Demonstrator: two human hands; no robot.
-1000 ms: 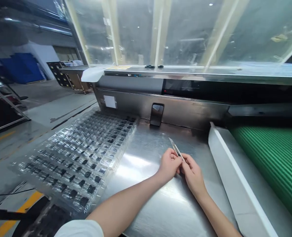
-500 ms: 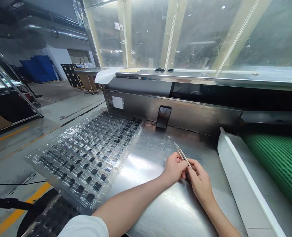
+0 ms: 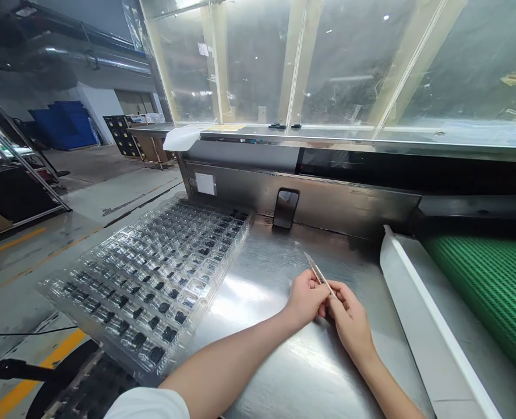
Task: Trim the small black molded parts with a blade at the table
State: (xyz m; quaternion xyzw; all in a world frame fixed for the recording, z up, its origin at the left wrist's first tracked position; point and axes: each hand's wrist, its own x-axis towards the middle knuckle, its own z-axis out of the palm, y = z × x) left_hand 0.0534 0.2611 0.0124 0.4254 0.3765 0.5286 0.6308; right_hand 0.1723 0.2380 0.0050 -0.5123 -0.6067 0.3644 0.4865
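Shiny steel desk (image 3: 293, 372), with a clear blister tray (image 3: 218, 278) of little black parts on its left side, hanging over the edge.

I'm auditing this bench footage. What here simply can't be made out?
Head view: tweezers tips, too small to show anything gripped; their rear end hidden inside left hand and right hand.
The black parts in clear tray: too small, glare.
The green belt: cut by right edge.
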